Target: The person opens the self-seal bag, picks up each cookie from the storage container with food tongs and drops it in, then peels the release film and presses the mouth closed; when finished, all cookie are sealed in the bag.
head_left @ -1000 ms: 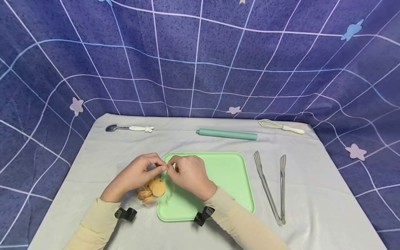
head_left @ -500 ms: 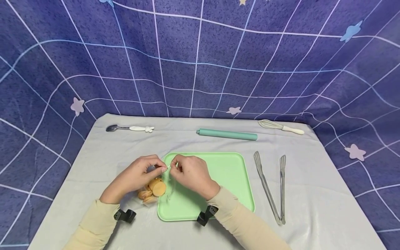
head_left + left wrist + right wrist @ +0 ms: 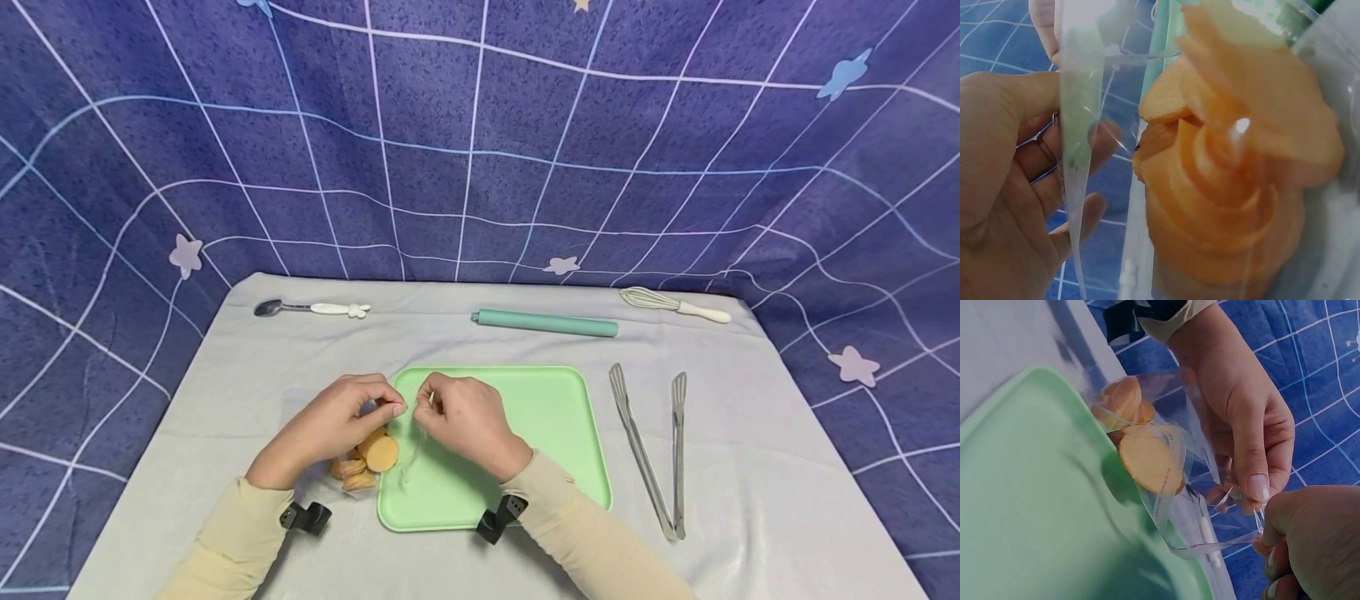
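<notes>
A clear plastic bag (image 3: pixel 1116 81) of orange-yellow round slices (image 3: pixel 380 452) lies at the left edge of the light green tray (image 3: pixel 525 400). Above it my left hand (image 3: pixel 330 417) pinches the bag's upper edge with thumb and forefinger. My right hand (image 3: pixel 468 425) is just to its right, over the tray, pinching the end of a clear printed tape strip (image 3: pixel 1167 481). The strip loops down in front of the slices. In the right wrist view a short stretched piece of clear film shows between the two hands' fingertips. The left wrist view shows the slices stacked inside the bag.
Steel tongs (image 3: pixel 651 462) lie spread to the right of the tray. Along the table's back are a spoon (image 3: pixel 311 308) with a white handle, a teal rolled cylinder (image 3: pixel 546 322) and a small whisk (image 3: pixel 675 304). A blue patterned cloth (image 3: pixel 480 142) hangs behind.
My right hand has moved slightly right, away from the left hand, and a gap has opened between their fingertips. The left hand has barely shifted.
</notes>
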Demonstrator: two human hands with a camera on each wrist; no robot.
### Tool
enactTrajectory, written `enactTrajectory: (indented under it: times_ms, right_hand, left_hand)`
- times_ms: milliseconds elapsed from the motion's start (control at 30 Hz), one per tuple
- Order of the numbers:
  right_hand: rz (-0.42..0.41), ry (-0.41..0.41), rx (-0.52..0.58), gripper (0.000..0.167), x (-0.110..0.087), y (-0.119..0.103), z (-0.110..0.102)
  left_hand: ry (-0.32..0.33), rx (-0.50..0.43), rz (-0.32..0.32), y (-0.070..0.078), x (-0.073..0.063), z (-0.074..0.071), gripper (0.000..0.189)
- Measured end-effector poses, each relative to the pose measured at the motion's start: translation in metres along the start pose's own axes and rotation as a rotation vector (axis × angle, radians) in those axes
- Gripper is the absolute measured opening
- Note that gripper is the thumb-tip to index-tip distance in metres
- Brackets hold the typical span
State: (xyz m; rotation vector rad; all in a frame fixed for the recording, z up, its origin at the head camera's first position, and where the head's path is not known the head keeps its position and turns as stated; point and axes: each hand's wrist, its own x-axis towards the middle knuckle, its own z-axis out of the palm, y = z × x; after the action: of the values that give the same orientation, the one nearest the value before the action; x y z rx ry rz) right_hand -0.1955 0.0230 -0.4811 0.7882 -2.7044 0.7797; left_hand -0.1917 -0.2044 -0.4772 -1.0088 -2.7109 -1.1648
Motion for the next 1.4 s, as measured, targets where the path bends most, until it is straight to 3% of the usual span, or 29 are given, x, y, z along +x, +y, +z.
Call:
enactTrajectory:
  times_ms: [233,433,633,1033,1167,1400]
  right_hand:
    - [0.004,-0.009,-0.015,0.005,0.0,0.003,0.002]
    - [0.051,-0.029,0.027,0.005,-0.003,0.019,-0.007]
    - [0.076,-0.063,0.046,0.006,-0.016,0.031,-0.023]
    - [0.053,-0.216,0.12,0.017,-0.086,0.042,-0.085]
    - [0.042,-0.296,0.173,0.024,-0.112,0.048,-0.108]
    - [0.027,-0.352,0.191,0.031,-0.149,0.066,-0.148]
  left_hand:
    - [-0.009,0.009,0.006,-0.001,-0.001,-0.001,0.005]
    - [0.002,-0.089,-0.061,-0.002,-0.007,-0.008,0.006]
    - [0.029,-0.108,-0.091,-0.002,-0.01,-0.012,0.008]
    - [0.113,-0.113,-0.118,-0.009,-0.011,-0.017,0.009]
    - [0.126,-0.111,-0.143,-0.01,-0.01,-0.017,0.008]
    - [0.14,-0.089,-0.153,-0.009,-0.007,-0.016,0.009]
